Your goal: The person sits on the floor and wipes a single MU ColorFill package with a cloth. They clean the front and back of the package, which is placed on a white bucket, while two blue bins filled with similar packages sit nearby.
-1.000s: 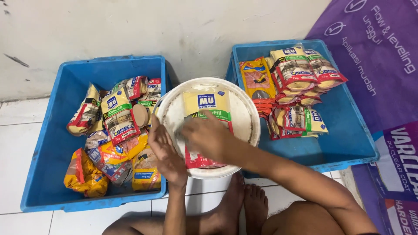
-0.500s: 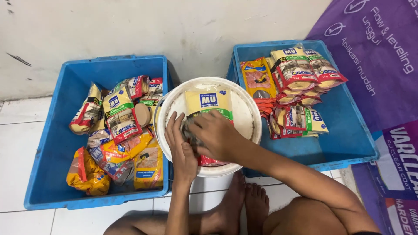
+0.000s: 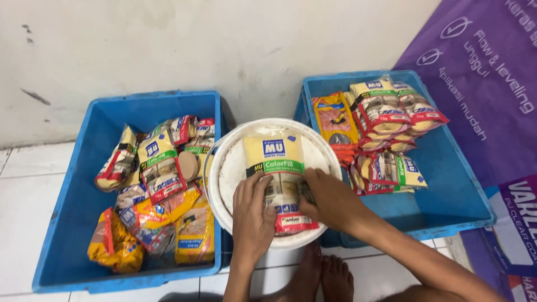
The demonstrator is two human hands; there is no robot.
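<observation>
Far left there's a blue plastic crate point(image 3: 84, 168) on the white tile floor point(image 3: 28, 196), with a loose heap of grout pouches point(image 3: 159, 168) in it, yellow-and-red ones up top and orange-yellow ones point(image 3: 114, 246) nearer me. Jammed right up against that crate is the round white bucket lid point(image 3: 226, 168), and lying flat on it is the pouch I'm dealing with, a pale yellow pouch point(image 3: 277, 162) with a green band across the middle and a red strip at the bottom end.

My left hand point(image 3: 253, 215) sits on the lower left part of that pouch, fingers spread and pressed down flat on it, not curled around anything. My right hand point(image 3: 330, 198) comes in from the right and lies on the pouch's lower right edge, fingertips pinching at the side of it. So the pouch is basically between and under both hands, with its top half sticking out past my fingers toward the wall point(image 3: 224, 45).

Right of the lid is a second blue crate point(image 3: 447, 190) with pouches stacked neatly in rows point(image 3: 380, 117). Past that, a purple banner point(image 3: 486, 84). My bare feet point(image 3: 324, 277) are just below the lid.
</observation>
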